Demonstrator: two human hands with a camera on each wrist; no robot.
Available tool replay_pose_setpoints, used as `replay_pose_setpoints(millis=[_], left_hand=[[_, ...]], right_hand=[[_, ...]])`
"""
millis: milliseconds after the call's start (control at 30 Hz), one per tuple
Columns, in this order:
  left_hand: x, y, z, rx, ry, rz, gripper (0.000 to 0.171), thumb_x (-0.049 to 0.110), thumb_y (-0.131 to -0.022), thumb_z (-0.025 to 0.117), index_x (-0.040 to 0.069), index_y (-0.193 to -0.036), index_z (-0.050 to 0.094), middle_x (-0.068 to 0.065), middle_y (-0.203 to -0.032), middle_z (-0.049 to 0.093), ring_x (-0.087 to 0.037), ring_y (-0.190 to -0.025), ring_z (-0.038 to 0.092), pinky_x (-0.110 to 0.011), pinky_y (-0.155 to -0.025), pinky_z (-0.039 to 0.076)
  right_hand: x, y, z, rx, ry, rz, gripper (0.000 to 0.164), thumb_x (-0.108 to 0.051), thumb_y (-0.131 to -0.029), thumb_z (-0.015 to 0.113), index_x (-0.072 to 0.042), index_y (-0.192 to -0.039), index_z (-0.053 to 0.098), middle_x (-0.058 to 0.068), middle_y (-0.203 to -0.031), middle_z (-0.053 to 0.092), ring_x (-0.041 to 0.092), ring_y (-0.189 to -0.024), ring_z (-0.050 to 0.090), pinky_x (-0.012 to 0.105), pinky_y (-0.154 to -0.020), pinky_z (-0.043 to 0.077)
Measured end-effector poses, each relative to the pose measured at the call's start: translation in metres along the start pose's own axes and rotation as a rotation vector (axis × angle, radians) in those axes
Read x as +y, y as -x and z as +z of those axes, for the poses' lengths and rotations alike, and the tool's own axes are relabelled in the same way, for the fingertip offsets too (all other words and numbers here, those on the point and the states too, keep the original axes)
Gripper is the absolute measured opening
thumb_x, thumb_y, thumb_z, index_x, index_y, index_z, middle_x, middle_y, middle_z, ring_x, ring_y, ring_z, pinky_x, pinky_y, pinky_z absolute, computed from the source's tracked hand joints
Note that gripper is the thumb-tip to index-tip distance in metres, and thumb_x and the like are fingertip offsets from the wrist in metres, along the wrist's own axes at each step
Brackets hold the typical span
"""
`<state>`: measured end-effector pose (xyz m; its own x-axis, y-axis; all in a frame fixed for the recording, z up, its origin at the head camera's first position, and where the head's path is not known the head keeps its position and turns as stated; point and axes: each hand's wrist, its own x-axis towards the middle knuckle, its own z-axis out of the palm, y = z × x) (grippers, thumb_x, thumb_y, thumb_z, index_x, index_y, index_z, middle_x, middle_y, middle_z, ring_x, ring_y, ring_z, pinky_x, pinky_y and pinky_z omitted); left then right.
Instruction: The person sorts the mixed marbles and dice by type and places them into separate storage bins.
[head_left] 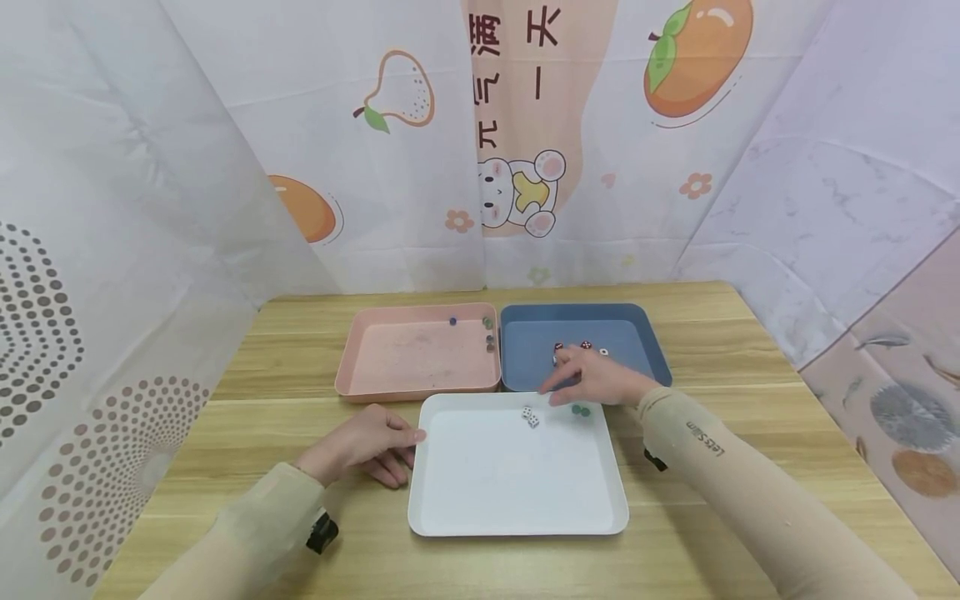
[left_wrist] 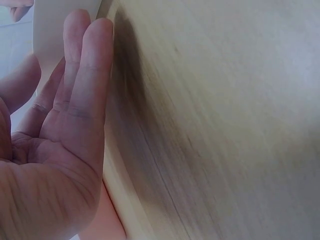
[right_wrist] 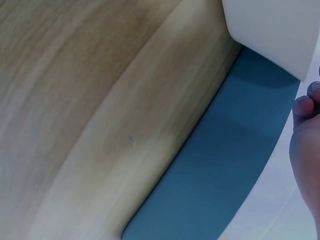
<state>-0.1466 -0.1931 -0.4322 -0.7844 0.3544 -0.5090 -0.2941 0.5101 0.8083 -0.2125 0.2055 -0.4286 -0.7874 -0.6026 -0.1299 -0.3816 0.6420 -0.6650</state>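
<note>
Along the left side of the white tray, my left hand pinches the rim, thumb on top and fingers outside the wall. In the left wrist view its fingers lie fairly straight beside the tray. My right hand hovers over the border of the white and blue trays, thumb and index apart, nothing visible between them. Two white dice and two small green pieces lie in the white tray. Inside the blue tray are red dice and a white die, partly behind that hand.
A pink tray stands back left, touching the blue one. It holds a small blue piece, green pieces and dark ones along its right side. Wooden tabletop surrounds the trays; a printed curtain hangs behind.
</note>
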Motion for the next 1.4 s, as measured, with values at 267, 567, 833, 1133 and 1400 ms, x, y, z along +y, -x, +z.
replay_pose_setpoints(millis=[267, 567, 833, 1133, 1400], left_hand=[[0.0, 0.0, 0.0, 0.003, -0.003, -0.002, 0.037, 0.035, -0.098, 0.07, -0.001, -0.098, 0.075, -0.013, -0.083, 0.074, -0.022, -0.065, 0.073, -0.041, -0.063, 0.064], [0.0, 0.0, 0.002, 0.01, -0.009, -0.012, 0.035, 0.034, -0.099, 0.07, -0.001, -0.098, 0.076, -0.012, -0.082, 0.073, -0.021, -0.064, 0.072, -0.041, -0.063, 0.064], [0.0, 0.0, 0.002, 0.008, -0.005, -0.013, 0.036, 0.034, -0.098, 0.07, -0.001, -0.098, 0.076, -0.013, -0.082, 0.073, -0.022, -0.064, 0.072, -0.041, -0.063, 0.064], [0.001, 0.001, 0.001, 0.004, -0.005, -0.008, 0.036, 0.035, -0.099, 0.07, -0.001, -0.099, 0.075, -0.013, -0.083, 0.074, -0.022, -0.065, 0.073, -0.041, -0.063, 0.064], [0.002, 0.001, 0.002, 0.004, -0.006, -0.01, 0.036, 0.034, -0.099, 0.069, -0.001, -0.1, 0.075, -0.013, -0.083, 0.074, -0.022, -0.065, 0.073, -0.041, -0.063, 0.064]], right_hand=[[-0.001, -0.005, 0.008, -0.014, -0.02, -0.109, 0.021, -0.028, -0.088, 0.083, -0.022, -0.108, 0.083, -0.002, -0.083, 0.029, 0.019, -0.087, 0.032, 0.032, -0.07, 0.028], [0.0, -0.008, 0.017, -0.034, -0.016, -0.138, 0.023, -0.026, -0.085, 0.085, -0.022, -0.107, 0.083, -0.004, -0.083, 0.032, 0.019, -0.092, 0.034, 0.031, -0.074, 0.03], [0.001, -0.007, 0.02, -0.004, 0.057, -0.226, 0.023, -0.027, -0.082, 0.087, -0.022, -0.105, 0.084, -0.006, -0.081, 0.03, 0.016, -0.088, 0.031, 0.031, -0.074, 0.025], [-0.001, -0.008, 0.023, 0.038, 0.109, -0.279, 0.02, -0.026, -0.08, 0.088, -0.024, -0.1, 0.085, -0.008, -0.079, 0.027, 0.015, -0.085, 0.027, 0.032, -0.074, 0.021], [0.0, -0.007, 0.024, 0.038, 0.108, -0.296, 0.016, -0.023, -0.082, 0.088, -0.023, -0.097, 0.085, -0.008, -0.081, 0.024, 0.015, -0.086, 0.027, 0.033, -0.074, 0.02]])
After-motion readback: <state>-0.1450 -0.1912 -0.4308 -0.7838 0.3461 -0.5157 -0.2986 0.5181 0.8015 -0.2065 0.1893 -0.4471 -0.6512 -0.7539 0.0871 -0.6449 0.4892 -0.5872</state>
